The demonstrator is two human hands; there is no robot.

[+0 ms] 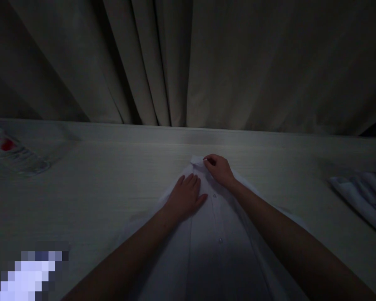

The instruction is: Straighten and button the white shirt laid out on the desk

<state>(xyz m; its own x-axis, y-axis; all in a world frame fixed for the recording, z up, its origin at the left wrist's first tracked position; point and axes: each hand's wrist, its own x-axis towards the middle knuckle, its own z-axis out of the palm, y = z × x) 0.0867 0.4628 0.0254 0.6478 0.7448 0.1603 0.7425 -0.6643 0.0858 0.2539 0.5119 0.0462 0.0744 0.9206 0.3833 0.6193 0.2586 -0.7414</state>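
Observation:
A white button-up shirt [207, 242] lies spread front side up, its collar [196, 160] pointing away from me and its buttons running down the middle. My left hand [186, 194] rests flat on the shirt's upper front, left of the buttons, with fingers stretched out and thumb apart. At the right side of the collar, my right hand [218, 169] is closed, pinching the collar's edge between thumb and fingers. The sleeves are partly hidden beneath my forearms.
On the pale surface [97, 188], a clear plastic bottle [21, 156] with a red-marked label lies at the left. Folded light cloth [363, 192] sits at the right edge. A bright pixelated patch [25, 276] covers the lower left. Curtains [219, 62] hang behind a raised rear edge.

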